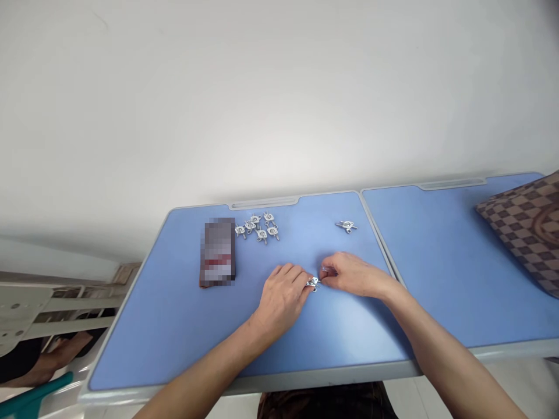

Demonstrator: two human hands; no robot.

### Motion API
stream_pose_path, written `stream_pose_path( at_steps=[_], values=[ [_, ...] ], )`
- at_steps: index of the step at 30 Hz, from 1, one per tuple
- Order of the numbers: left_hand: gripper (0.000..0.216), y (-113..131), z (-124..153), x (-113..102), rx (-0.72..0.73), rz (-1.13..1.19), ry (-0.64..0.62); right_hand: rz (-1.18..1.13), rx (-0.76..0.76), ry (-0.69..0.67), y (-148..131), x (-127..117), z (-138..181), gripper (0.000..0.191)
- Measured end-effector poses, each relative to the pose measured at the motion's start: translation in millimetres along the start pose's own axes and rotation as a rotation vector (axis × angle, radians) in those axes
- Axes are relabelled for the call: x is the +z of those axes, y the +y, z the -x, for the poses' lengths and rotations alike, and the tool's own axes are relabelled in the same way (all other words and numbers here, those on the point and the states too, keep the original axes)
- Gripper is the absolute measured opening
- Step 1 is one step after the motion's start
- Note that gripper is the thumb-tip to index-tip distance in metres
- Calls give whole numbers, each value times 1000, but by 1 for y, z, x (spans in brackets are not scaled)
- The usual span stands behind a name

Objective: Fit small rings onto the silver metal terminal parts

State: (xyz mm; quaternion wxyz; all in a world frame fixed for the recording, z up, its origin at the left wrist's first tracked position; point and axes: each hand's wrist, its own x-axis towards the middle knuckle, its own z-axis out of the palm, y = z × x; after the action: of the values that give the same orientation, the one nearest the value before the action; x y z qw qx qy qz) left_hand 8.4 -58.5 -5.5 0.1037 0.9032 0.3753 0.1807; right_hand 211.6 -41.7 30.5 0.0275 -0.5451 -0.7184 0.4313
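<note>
**What are the hands doing?**
The left hand (282,299) is narrow, its fingertips closed on a small silver metal fitting (312,283). The right hand (353,274) is narrow too, fingers curled in against that fitting around a glint of metal. I can't tell if that glint is the same piece.

**What does the fitting look like?**
Stamped bright metal, with a round eye and thin prongs. It sits just above the blue table (166,331), between both hands.

**How many are there?**
Eight, if the glint is no extra piece. Beyond the held fitting and to its left lies a tangled cluster of six fittings (257,227), though overlaps make that count uncertain. One lone fitting (347,226) lies beyond it, to the right.

**Anything else?**
One pixelated packet (218,252), left of the cluster. Far right of the held fitting, one checked brown bag (522,230) lies on a second blue table (437,291).
</note>
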Motion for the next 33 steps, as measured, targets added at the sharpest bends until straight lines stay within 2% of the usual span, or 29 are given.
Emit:
stream_pose_path(
  at_steps=[8,20,24,28,33],
  values=[
    [3,1,1,-5,-17,-14,-58,117,9,56,-9,7,2,11],
    [7,0,1,-7,-29,16,-85,176,25,36,-16,10,4,16],
    [9,0,0,-8,-33,52,-95,75,6,53,-11,4,5,14],
    [8,-1,-1,-10,-21,84,-91,-37,13,140,-2,-8,10,15],
    [4,-2,-2,-10,-14,99,-105,39,53,188,6,-17,13,16]
  ],
)
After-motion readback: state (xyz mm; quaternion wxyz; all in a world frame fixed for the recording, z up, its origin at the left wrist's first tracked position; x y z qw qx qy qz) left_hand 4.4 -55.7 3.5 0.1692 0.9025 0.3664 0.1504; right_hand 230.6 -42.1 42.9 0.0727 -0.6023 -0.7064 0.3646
